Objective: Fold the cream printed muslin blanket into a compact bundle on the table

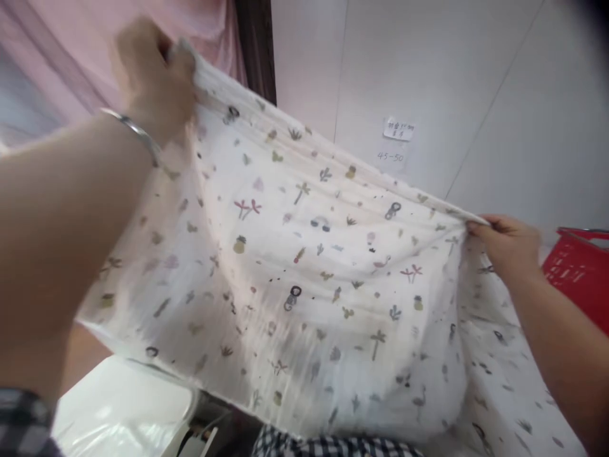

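Observation:
A white printed cloth (304,254) with small palm trees, lions, pineapples and cactuses hangs stretched between my two hands. My left hand (152,76), raised at the upper left and somewhat blurred, is closed on one end of its top edge. A silver bangle (136,130) circles that wrist. Lower down on the right, my right hand (509,244) pinches the same top edge between thumb and fingers. The edge slopes down from left to right. Below it the cloth falls in loose folds, and a part hangs beyond my right hand.
Behind the cloth is a pale wall (451,95) with a handwritten paper label (398,130). Pink fabric (200,32) hangs at the upper left. A red basket (580,273) stands at the right. A white surface (118,406) lies at the lower left.

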`<state>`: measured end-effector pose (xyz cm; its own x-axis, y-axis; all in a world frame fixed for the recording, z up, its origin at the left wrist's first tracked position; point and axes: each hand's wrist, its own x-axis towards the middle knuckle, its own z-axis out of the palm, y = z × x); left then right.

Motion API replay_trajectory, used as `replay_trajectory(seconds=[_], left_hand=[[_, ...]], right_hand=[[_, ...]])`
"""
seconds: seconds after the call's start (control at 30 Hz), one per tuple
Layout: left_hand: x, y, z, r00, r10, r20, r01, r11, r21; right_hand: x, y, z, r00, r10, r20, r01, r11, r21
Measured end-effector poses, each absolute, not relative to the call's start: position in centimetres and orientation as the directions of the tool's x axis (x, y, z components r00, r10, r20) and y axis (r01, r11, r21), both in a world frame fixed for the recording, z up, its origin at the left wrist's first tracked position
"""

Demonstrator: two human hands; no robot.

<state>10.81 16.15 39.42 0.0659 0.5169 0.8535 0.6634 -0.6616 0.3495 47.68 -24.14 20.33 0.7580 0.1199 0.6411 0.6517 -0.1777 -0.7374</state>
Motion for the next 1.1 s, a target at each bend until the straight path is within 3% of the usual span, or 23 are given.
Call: replay_trajectory(seconds=[0.07,0.2,0.27,0.47,0.87,1.1], left_hand=[[13.3,18.3,37.7,0.089,0.503,0.860,0.685,-0.657,0.314],[19.2,24.2,30.2,0.179,0.681,0.710,0.714,-0.587,0.383],[21.8,26.8,25.5,0.198,0.785,0.588,0.732,-0.517,0.444],[25.7,31.8,14.4,0.196,0.894,0.404,0.764,-0.397,0.509],[27.3,38.2,9.6,0.050,0.936,0.347,0.716,-0.276,0.641],[27.1,38.7,7.2,0.080,0.952,0.296,0.683,-0.269,0.679]], right_hand=[[49.1,-21.2,18.9,0.797,0.208,0.567,0.604,-0.259,-0.754],[52.1,-15.3,14.3,0.866,0.325,0.379,0.494,-0.444,-0.748],[53.3,-12.7,11.5,0.870,0.378,0.317,0.484,-0.534,-0.693],[55.5,-8.2,4.7,0.864,0.451,0.222,0.492,-0.669,-0.556],[59.2,-1.9,1.5,0.858,0.450,0.247,0.514,-0.741,-0.433],[58.8,-0.7,-0.5,0.831,0.523,0.190,0.557,-0.772,-0.307]])
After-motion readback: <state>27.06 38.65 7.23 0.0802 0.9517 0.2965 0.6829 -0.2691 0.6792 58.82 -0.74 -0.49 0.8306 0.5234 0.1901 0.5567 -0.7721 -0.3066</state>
